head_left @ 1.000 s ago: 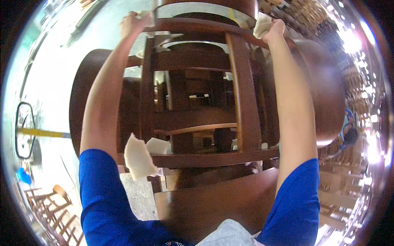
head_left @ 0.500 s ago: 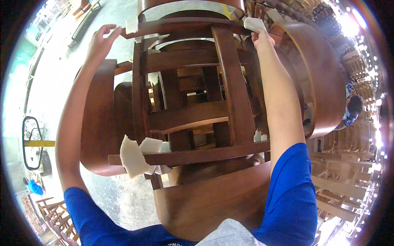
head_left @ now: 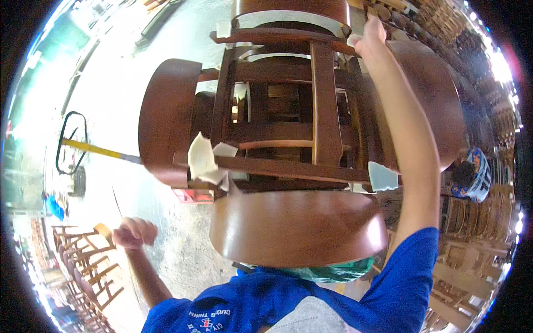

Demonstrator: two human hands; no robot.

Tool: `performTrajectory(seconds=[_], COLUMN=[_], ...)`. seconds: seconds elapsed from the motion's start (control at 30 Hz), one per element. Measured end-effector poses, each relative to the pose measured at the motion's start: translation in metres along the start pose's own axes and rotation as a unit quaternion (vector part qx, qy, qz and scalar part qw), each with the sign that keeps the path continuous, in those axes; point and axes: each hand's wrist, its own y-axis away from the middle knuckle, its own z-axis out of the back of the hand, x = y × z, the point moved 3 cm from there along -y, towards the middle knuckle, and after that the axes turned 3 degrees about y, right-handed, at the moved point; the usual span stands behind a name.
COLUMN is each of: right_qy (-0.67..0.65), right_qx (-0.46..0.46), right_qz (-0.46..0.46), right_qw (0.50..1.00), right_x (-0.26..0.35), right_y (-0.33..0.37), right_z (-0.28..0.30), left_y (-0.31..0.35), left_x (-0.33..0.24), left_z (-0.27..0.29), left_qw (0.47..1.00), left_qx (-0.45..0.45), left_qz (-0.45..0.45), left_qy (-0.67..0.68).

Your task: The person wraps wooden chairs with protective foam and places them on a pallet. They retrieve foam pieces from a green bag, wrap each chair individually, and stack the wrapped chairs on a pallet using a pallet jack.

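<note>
The left hand (head_left: pixel 135 232) is held apart from the brown chairs (head_left: pixel 300 227), fingers curled! At their far right corner, a white pad (head_left: pixel 352 40) is touched by the right hand (head_left: pixel 372 38), its grasp impossible to tell.

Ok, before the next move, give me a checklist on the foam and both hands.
1. Near-left corner of the wooden chair frame padded: ok, torn white foam sheet there.
2. Near-right corner padded: ok, pale foam sheet there.
3. Far-left corner padded: ok, small white foam piece there.
4. Right hand gripping the far-right foam: cannot tell, though it is beside it.
5. Left hand clear of the frame: ok, fingers curled.
</note>
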Motion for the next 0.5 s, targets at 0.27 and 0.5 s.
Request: performTrajectory(seconds=[0.27, 0.5], right_qy=[0.147, 0.565], right_qx=[0.766, 0.633], right_qz=[0.424, -0.105], right_qw=[0.460, 0.518], right_x=[0.117, -0.164], right_y=[0.314, 0.433], right_z=[0.221, 0.485], left_y=[0.193, 0.159], left_x=[0.297, 0.435], left_z=[-0.046, -0.090], left_qw=[0.763, 0.879], left_qx=[-0.147, -0.106], left_qz=[0.575, 0.331], left_qy=[-0.255, -0.326])
